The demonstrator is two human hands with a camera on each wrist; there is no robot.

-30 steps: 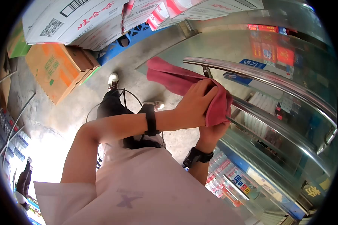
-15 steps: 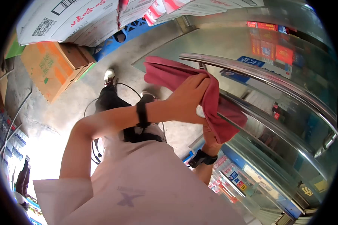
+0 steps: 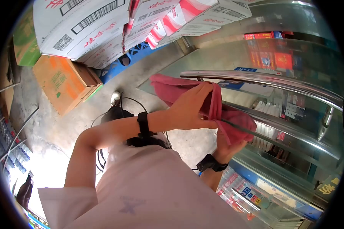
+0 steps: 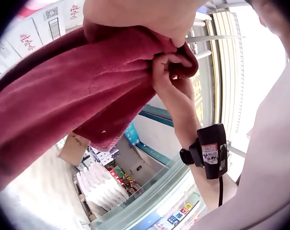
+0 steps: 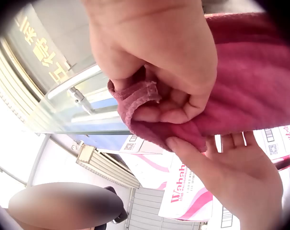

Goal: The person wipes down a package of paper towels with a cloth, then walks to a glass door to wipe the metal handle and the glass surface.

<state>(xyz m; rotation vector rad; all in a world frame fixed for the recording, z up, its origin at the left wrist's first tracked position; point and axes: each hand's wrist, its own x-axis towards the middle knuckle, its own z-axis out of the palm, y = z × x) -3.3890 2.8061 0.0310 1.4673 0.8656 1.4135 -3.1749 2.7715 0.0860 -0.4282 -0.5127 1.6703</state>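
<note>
A dark pink cloth (image 3: 172, 88) is bunched between both hands at the end of a glass counter's steel rails. My left hand (image 3: 190, 108) holds its middle, thumb on the near face and fingers on the other side, as the right wrist view shows. In that view my right hand (image 5: 154, 57) curls its fingers into a folded end of the cloth (image 5: 255, 76). Below the left hand in the head view, the right hand (image 3: 227, 150) is partly covered by fabric. The cloth's long free part (image 4: 63, 91) stretches away from the hands in the left wrist view.
Two curved steel rails (image 3: 271, 79) run along the glass counter at the right, with packaged goods (image 3: 283, 60) behind the glass. White cartons (image 3: 91, 34) stack at the top left over a blue pallet (image 3: 114, 68). A brown carton (image 3: 65, 82) stands on the floor.
The cloth's right-hand end has spread out to the lower right, with my right hand moving that way. My left hand has shifted slightly left. The head view has tilted, showing more of the cartons.
</note>
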